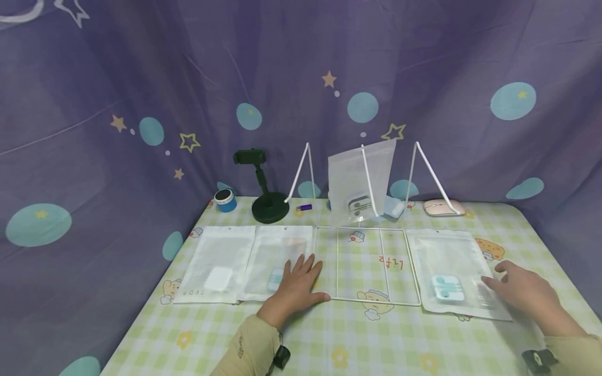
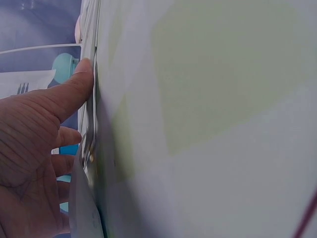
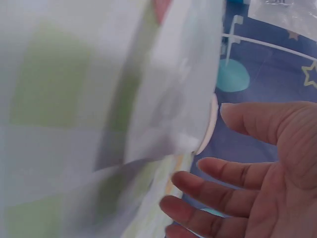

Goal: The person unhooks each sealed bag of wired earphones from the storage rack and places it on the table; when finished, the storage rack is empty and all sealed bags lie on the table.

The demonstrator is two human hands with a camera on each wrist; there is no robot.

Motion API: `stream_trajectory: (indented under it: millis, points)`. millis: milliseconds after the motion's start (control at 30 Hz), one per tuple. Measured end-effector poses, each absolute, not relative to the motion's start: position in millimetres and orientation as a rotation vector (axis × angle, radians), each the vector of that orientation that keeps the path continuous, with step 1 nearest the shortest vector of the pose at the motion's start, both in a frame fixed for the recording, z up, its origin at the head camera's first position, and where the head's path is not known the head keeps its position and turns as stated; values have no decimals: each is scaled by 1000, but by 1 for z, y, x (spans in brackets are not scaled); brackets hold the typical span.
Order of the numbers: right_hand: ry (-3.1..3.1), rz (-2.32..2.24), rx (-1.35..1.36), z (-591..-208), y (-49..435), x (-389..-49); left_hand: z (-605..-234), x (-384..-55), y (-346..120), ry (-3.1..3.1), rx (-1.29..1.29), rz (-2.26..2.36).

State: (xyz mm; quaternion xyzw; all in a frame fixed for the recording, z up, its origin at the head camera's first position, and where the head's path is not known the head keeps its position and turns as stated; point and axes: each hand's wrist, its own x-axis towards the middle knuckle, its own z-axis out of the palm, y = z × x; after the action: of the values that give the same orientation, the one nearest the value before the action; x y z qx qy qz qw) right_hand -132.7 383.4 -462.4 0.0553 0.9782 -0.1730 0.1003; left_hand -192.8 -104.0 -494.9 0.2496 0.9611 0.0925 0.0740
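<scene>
My left hand (image 1: 298,284) lies with fingers spread over a frosted zip bag (image 1: 268,256), its thumb by the front left corner of a white wire display rack (image 1: 371,301). In the left wrist view the thumb (image 2: 74,91) rests along the bag's edge. My right hand (image 1: 524,292) is beside another frosted zip bag (image 1: 442,250), which holds earphones in a clear case (image 1: 448,288). Relaxed, slightly bent fingers (image 3: 213,191) hold nothing in the right wrist view. A third zip bag (image 1: 226,250) lies at far left. One more zip bag (image 1: 345,175) hangs from the rack's middle hook.
Along the back stand a blue round jar (image 1: 227,203), a black phone stand (image 1: 270,209), a purple stick-like item (image 1: 304,207), a light blue packet (image 1: 394,207) and a pink mouse (image 1: 439,207). The rack's outer white hooks (image 1: 298,169) rise above the checked tablecloth (image 1: 376,344). A purple curtain (image 1: 291,52) hangs behind.
</scene>
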Motion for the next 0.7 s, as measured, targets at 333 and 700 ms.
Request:
stream_trajectory:
  millis: [333,700]
  points:
    - [3154,-644,-42,-448,352,-147,-493,-192,-103,2880,747,276]
    - [3204,-992,-292,-437,306,-166,-493,-191,-104,2886,758,273]
